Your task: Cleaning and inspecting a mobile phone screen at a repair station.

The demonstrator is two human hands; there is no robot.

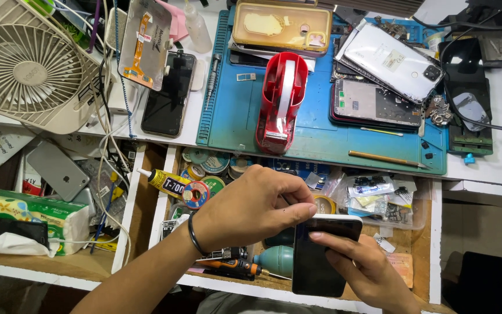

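**Both hands on a dark phone above an open, crowded drawer**

At the far left a white fan [27, 64] sits tilted at the bench's corner, its cables trailing down over the bench edge into the left drawer, where a tissue pack [27, 218] lies close to the front rim. Just right of the fan, a black phone [169, 93] lies flat near the front edge of the white bench.

The blue work mat [321, 128] follows, with a red tape dispenser [281, 102] standing on its front-left part; bare mat lies open to the dispenser's right, down to a pencil [386, 158] near the mat's front edge.

Below, over the open middle drawer, the left hand [251, 209] comes in from the lower left, its fingertips pinched on the top edge of a dark smartphone [323, 253]. The right hand [367, 270] cups the phone from beneath, fingers laid along its right side. The phone is held upright-tilted above the drawer's front rim [251, 288], clear of the glue tube [167, 183] and clutter behind.
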